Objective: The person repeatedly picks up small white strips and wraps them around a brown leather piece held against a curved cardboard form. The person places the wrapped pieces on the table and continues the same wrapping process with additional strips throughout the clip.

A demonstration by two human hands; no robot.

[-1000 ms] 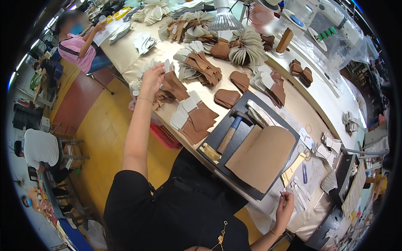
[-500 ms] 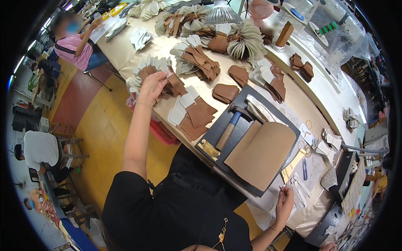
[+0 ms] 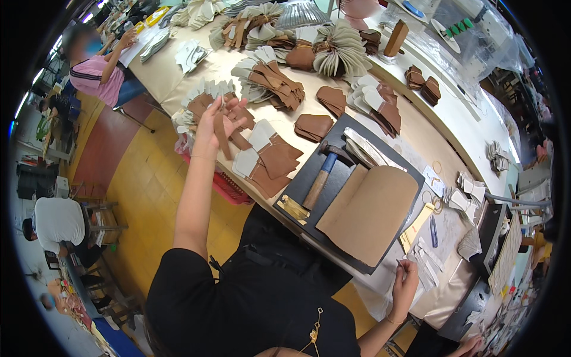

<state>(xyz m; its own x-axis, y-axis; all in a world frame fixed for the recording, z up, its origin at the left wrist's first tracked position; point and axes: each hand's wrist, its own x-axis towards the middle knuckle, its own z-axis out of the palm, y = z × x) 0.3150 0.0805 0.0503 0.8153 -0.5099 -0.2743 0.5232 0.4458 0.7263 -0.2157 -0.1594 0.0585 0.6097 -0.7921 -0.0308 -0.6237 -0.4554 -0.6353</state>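
A narrow brown leather piece [image 3: 221,135] is pinched in my left hand [image 3: 229,116], with some fingers spread. That hand is over a fanned pile of brown and pale leather pieces [image 3: 199,95] along the table's left edge. Just nearer lie brown leather pieces with pale tabs [image 3: 270,160]. My right hand [image 3: 405,278] is closed in a pinch at the near right edge, beside white strips [image 3: 427,262]; a small tip shows between its fingers, too small to name. Between the hands, a curled brown sheet [image 3: 372,211] and a hammer [image 3: 321,178] rest on a dark board [image 3: 291,193].
More bundles of leather pieces [image 3: 273,83] cover the table's far side. A lamp [image 3: 302,15] hangs above them. Right of the board are a yellow tool [image 3: 417,226], a blue pen-like tool [image 3: 433,231] and rubber bands. A co-worker in pink [image 3: 98,77] sits at the far left.
My left hand has turned and its fingers have opened out, and a brown leather piece now shows in it. The right hand stays pinched in nearly the same place. The view has shifted slightly.
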